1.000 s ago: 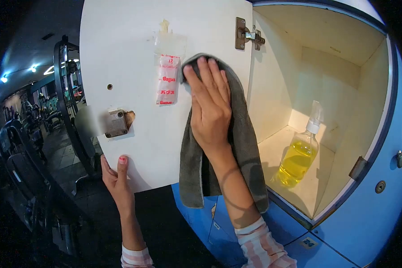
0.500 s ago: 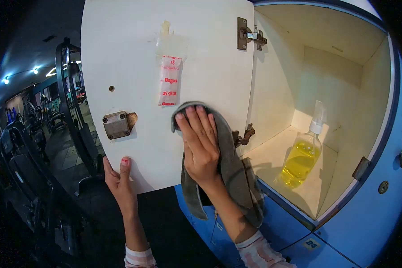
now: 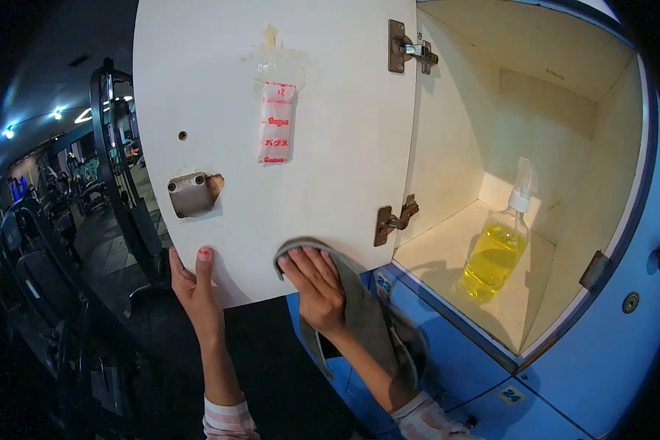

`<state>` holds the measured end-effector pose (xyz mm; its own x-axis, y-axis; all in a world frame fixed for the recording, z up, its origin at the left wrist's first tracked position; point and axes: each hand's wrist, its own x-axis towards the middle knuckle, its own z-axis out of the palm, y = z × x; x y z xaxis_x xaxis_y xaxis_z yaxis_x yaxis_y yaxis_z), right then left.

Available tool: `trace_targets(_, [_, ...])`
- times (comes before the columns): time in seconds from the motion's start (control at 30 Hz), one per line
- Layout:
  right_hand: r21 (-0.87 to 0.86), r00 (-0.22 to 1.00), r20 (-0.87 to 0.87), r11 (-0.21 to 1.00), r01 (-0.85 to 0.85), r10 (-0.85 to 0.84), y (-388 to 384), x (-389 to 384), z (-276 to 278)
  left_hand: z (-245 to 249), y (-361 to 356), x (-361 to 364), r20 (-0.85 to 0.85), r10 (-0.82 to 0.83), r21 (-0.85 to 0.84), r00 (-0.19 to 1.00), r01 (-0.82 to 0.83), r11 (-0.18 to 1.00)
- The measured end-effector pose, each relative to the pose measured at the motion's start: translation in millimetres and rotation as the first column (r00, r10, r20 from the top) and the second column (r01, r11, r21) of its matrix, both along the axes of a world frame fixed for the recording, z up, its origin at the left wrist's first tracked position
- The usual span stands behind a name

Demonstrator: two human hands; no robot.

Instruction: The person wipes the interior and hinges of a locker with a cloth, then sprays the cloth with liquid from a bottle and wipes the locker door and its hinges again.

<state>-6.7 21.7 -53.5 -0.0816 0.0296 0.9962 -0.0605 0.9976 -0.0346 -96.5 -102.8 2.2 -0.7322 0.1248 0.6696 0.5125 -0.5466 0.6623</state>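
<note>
The open white locker door [image 3: 345, 139] faces me. Its lower left edge is gripped by my left hand [image 3: 198, 297], thumb on the inner face and fingers behind. My right hand [image 3: 317, 293] presses a grey cloth [image 3: 370, 315] against the door's lower part, fingers together on top and the loose end hanging down. Above it, a white packet with red print [image 3: 276, 128] is taped to the door. A metal lock [image 3: 191, 196] is fixed near the left edge. Inside the locker, a clear spray bottle [image 3: 495, 257] of yellow liquid stands on the floor.
Two metal hinges join the door to the locker, the upper hinge [image 3: 397, 45] and the lower hinge [image 3: 385, 224]. Blue locker fronts [image 3: 565, 359] lie below and to the right, one labelled 24. Dark gym machines [image 3: 40, 242] stand at the left.
My right hand and the cloth have slid down the door to near its bottom edge, uncovering the lower hinge. My left hand keeps its hold on the door edge.
</note>
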Motion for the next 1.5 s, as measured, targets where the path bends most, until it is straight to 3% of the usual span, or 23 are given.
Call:
trace_targets(0.2, [-0.110,0.989,0.082,0.988,-0.110,0.119,-12,11,-32,0,4,-3,-0.049,0.011,0.003,0.999,-0.010,1.000])
trace_targets(0.27, [-0.090,0.984,0.037,0.981,-0.172,0.176,-13,15,-36,-2,5,-4,-0.069,0.038,0.043,0.997,-0.035,0.998])
trace_targets(0.33, [-0.298,0.935,-0.178,0.889,-0.347,0.306,-24,20,-32,-4,3,-7,-0.075,0.041,0.019,0.996,-0.039,0.999])
trace_targets(0.37, [-0.445,0.876,-0.297,0.757,-0.479,0.380,-34,26,-17,-5,3,-8,-0.073,0.050,-0.003,0.996,-0.050,0.999])
trace_targets(0.4, [-0.446,0.877,-0.299,0.757,-0.477,0.376,-34,28,-4,-5,3,-8,-0.075,0.046,-0.006,0.996,-0.047,0.999])
trace_targets(0.47, [-0.255,0.695,-0.604,0.731,-0.633,0.390,-25,27,30,-4,4,-9,-0.112,0.028,0.028,0.993,-0.025,0.999])
trace_targets(0.53, [-0.191,0.717,-0.612,0.818,-0.542,0.333,-18,42,75,-2,4,-6,-0.104,0.047,0.016,0.994,-0.046,0.999])
trace_targets(0.7, [0.039,0.601,-0.717,0.881,-0.472,0.353,23,36,183,-3,5,-7,-0.106,0.070,0.026,0.992,-0.067,0.997])
trace_targets(0.77, [0.113,0.699,-0.690,0.981,-0.155,0.190,41,28,206,-3,4,-6,-0.096,0.070,0.020,0.993,-0.068,0.997])
trace_targets(0.8, [0.115,0.694,-0.694,0.982,-0.152,0.189,47,24,210,-2,4,-5,-0.102,0.068,0.022,0.992,-0.066,0.998])
trace_targets(0.87, [0.124,0.788,-0.609,0.971,0.203,-0.086,54,17,214,-2,4,-4,-0.086,0.067,0.000,0.994,-0.068,0.998])
trace_targets(1.17, [0.138,0.919,-0.379,0.976,0.169,-0.106,54,11,177,-4,6,-7,-0.098,0.080,-0.001,0.992,-0.080,0.997])
trace_targets(1.5, [-0.044,0.883,-0.376,0.958,0.285,-0.280,75,25,164,-3,8,-5,-0.103,0.123,-0.021,0.987,-0.126,0.992])
